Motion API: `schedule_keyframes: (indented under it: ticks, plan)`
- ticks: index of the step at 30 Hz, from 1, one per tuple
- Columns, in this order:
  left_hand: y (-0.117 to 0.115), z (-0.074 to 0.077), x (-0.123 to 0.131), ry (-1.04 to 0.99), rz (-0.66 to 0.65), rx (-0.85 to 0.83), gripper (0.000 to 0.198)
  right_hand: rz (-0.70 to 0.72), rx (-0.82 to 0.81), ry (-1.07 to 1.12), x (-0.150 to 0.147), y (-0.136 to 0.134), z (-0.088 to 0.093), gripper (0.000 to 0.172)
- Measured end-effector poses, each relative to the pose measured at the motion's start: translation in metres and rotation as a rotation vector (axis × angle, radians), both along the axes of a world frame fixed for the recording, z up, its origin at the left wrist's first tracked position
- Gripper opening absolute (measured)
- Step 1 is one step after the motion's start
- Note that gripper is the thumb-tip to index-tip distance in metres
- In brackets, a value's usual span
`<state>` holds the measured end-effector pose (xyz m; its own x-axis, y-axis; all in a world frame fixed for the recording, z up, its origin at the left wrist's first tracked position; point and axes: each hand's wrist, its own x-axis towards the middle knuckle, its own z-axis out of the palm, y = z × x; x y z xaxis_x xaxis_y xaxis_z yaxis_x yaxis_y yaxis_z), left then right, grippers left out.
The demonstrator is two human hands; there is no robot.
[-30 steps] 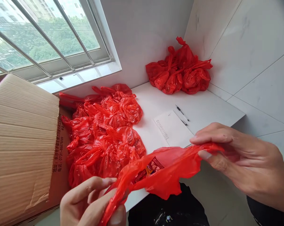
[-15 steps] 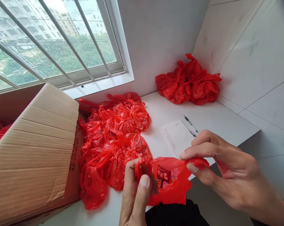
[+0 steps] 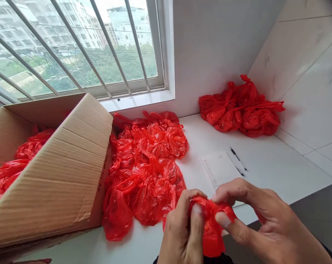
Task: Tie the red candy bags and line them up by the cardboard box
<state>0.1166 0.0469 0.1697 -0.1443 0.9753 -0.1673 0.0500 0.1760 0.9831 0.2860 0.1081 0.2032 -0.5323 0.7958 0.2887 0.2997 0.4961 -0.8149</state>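
Note:
Between my two hands, in front of the table's edge, hangs a red plastic bag (image 3: 212, 240). My left hand (image 3: 186, 225) is closed around one side of its gathered top, thumb uppermost. The thumb and forefinger of my right hand (image 3: 251, 209) pinch the other side of the top. The bag's mouth is drawn together, and the wrapped contents only show dimly through the thin plastic. Just left of my left hand, several filled red plastic bags (image 3: 146, 183) lie bunched on the white table (image 3: 188, 179).
A cardboard box (image 3: 58, 161) with more red bags in it stands at the left. Another pile of red bags (image 3: 240, 110) lies in the back corner. A sheet of paper (image 3: 221, 167) and a pen (image 3: 234, 152) lie beyond my right hand. A barred window (image 3: 99, 47) is behind.
My hands have come closer together, and the bag's mouth, open before with wrapped packets showing inside, is now gathered shut. The view has shifted left, showing more of the box.

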Motion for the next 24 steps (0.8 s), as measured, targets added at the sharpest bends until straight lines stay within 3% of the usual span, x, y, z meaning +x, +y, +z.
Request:
schedule_keyframes:
  ticks: [4, 6, 8, 11, 14, 16, 21, 24]
  plan:
    - [-0.006, 0.002, 0.002, -0.013, -0.095, -0.071, 0.058, 0.053, -0.007, 0.025, -0.004, 0.001, 0.001, 0.012]
    - [-0.008, 0.004, 0.003, 0.017, -0.134, -0.05, 0.038, 0.181, -0.009, 0.037, -0.005, 0.001, 0.003, 0.016]
    - [-0.009, 0.005, 0.004, 0.045, -0.086, -0.056, 0.019, 0.239, 0.016, 0.011, -0.005, 0.001, 0.001, 0.027]
    - [-0.009, 0.004, 0.001, -0.097, -0.005, -0.163, 0.037, 0.166, 0.041, -0.085, -0.004, 0.004, -0.006, 0.04]
    - [-0.007, 0.0, -0.006, -0.281, -0.064, -0.268, 0.049, 0.165, -0.082, -0.106, -0.004, 0.008, -0.016, 0.022]
    - [-0.005, -0.003, -0.011, -0.318, -0.124, -0.278, 0.046, 0.192, -0.163, -0.077, -0.005, 0.011, -0.02, 0.01]
    - [-0.001, -0.004, -0.018, -0.33, -0.195, -0.231, 0.037, 0.227, -0.239, -0.054, -0.007, 0.013, -0.023, 0.017]
    - [0.0, -0.002, -0.019, -0.283, -0.254, -0.145, 0.035, 0.263, -0.265, -0.014, -0.008, 0.013, -0.021, 0.007]
